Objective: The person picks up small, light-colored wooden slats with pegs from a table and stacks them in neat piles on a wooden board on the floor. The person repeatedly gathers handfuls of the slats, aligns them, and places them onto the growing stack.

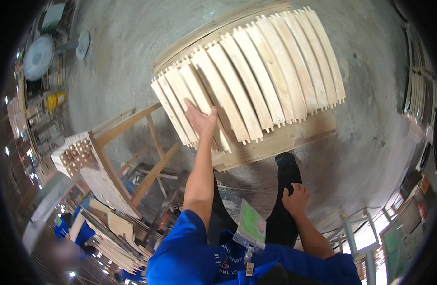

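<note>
A wide stack of pale wooden slats (pixel 280 66) with small round tenons at their ends lies in a row in front of me. My left hand (pixel 202 119) grips one wooden slat (pixel 198 83) toward the left of the row, its thumb on the right side and fingers on the left. That slat sits a little raised, with a dark gap beside it. My right hand (pixel 296 197) holds nothing and rests on my dark trouser leg (pixel 286 178), fingers apart.
Under the stack are wooden boards (pixel 313 130) on the concrete floor (pixel 118 52). To the left stands a wooden frame (pixel 128 126) beside bundled square sticks (pixel 76 156). A fan (pixel 38 57) is at the far left; another person in blue (pixel 80 230) is at lower left.
</note>
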### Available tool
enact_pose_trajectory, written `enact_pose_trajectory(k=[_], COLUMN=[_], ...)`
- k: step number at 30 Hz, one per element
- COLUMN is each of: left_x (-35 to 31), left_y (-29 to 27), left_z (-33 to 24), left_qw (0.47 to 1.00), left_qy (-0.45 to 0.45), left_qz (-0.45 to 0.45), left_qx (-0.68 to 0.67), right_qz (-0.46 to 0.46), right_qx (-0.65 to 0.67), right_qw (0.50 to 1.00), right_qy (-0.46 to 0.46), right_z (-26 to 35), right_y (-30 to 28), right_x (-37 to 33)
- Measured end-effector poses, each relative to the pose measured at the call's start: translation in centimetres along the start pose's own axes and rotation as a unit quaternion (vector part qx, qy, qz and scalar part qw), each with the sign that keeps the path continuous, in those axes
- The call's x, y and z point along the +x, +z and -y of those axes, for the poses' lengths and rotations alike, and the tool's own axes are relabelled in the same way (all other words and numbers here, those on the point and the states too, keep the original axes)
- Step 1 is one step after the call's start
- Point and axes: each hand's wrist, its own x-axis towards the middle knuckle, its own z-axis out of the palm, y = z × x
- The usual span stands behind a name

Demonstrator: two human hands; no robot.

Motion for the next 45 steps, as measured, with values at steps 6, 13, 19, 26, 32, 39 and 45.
enact_pose_trajectory(k=[6,13,19,26,32,39,45], left_x=[3.4,4.5,4.9,-2.1,-1.7,2.4,4.6], left_y=[3.9,2.3,-0.2,3.7,2.0,-0.8,3.3], left_z=[0.7,0.7,-1.7,-9.1,-9.0,-1.4,1.8], left_qw=[0.997,0.995,0.995,0.985,0.996,0.987,0.993], left_qy=[0.023,0.036,0.042,0.108,0.039,0.068,0.102], left_qz=[-0.017,0.068,0.072,-0.005,0.025,-0.105,-0.058], left_qx=[0.071,0.07,0.063,0.137,0.079,0.099,0.026], right_qz=[-0.007,0.019,0.045,0.054,0.051,0.053,0.056], right_qx=[-0.053,-0.071,-0.078,-0.086,-0.085,-0.076,-0.082], right_qw=[0.999,0.997,0.996,0.994,0.995,0.996,0.994], right_qy=[-0.012,0.007,0.026,0.037,0.032,0.02,0.036], right_z=[1.0,2.1,2.5,2.2,1.7,1.6,1.9], right_y=[0.6,1.0,0.7,0.3,0.0,-0.1,0.0], right_x=[0.2,0.3,0.4,0.6,0.6,1.0,1.0])
